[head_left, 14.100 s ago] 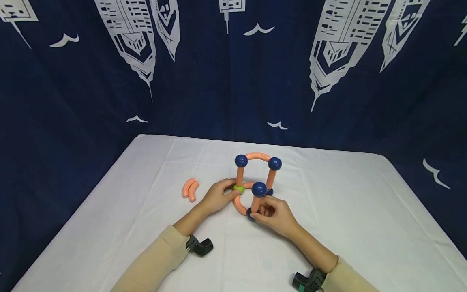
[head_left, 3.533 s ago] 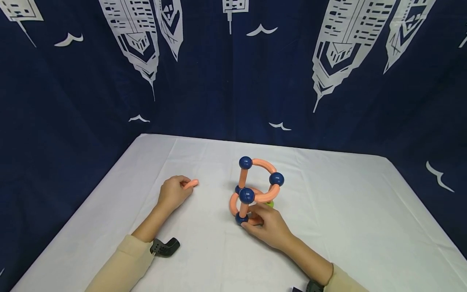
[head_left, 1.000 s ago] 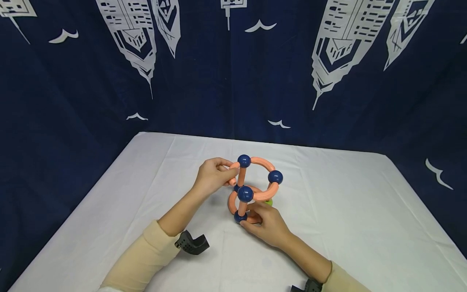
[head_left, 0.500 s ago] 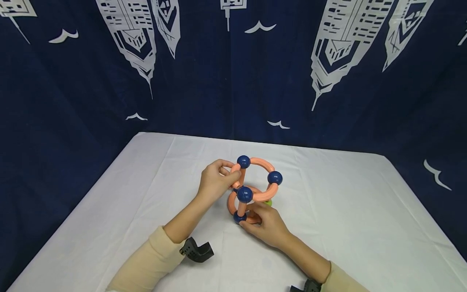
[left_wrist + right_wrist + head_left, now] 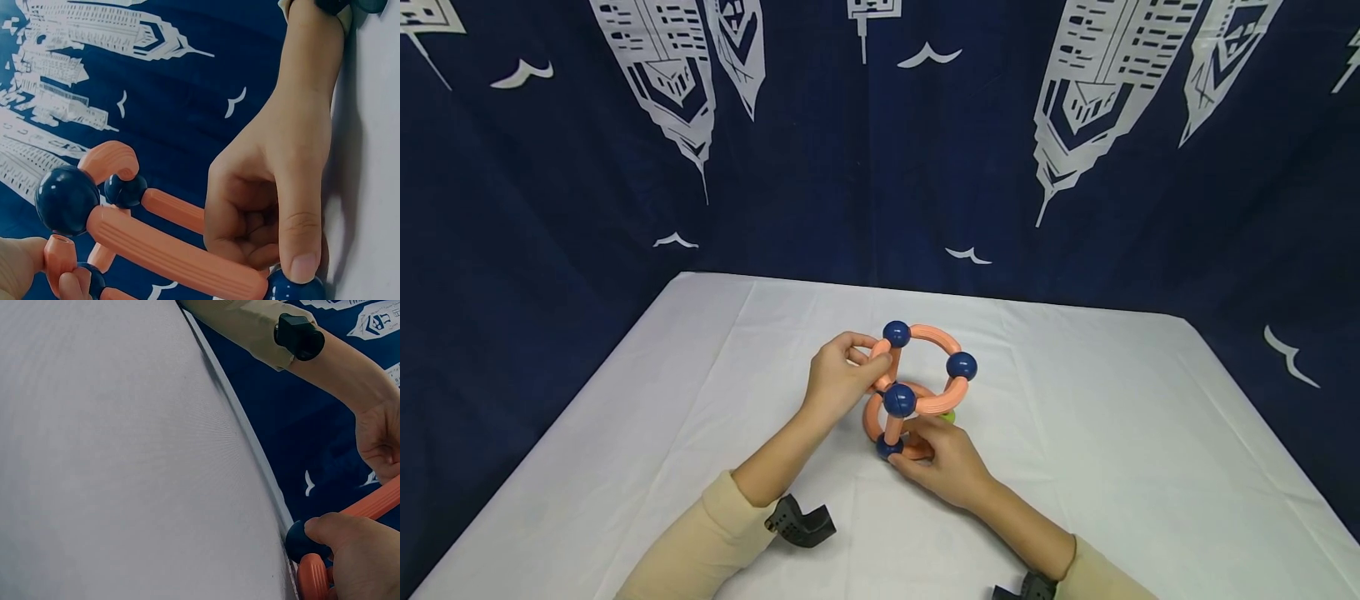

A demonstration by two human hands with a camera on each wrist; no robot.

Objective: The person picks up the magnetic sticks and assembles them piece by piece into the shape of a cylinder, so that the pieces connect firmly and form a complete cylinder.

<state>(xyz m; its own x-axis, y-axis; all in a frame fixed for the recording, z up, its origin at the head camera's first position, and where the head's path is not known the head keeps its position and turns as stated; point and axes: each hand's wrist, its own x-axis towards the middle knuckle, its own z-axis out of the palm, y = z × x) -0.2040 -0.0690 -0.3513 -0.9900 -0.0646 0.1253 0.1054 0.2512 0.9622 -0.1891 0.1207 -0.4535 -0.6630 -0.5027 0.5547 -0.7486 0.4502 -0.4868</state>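
Observation:
A frame of orange rods and blue balls stands on the table. My left hand [image 5: 838, 377] pinches a short curved orange rod [image 5: 882, 344] at the frame's upper left. This rod lies between the back blue ball [image 5: 897, 334] and the front blue ball [image 5: 899, 401]; in the left wrist view its end sits close under a ball [image 5: 67, 200], contact unclear. Low at the front, my right hand [image 5: 946, 462] holds the base, thumb pressed on the bottom blue ball [image 5: 296, 286]. Its fingers partly cover a green ball [image 5: 949, 416]. Another blue ball [image 5: 962, 366] joins curved rods at top right.
A white cloth [image 5: 1112, 433] covers the table. Behind the table's far edge hangs a dark blue curtain [image 5: 820, 192] with white building prints. Black wrist cameras [image 5: 802, 522] sit below both forearms, near the tabletop.
Two curved rods lay at left earlier; the frame has since been turned and gained one on top. My left hand brought the other over, its lower end now nearer the front ball.

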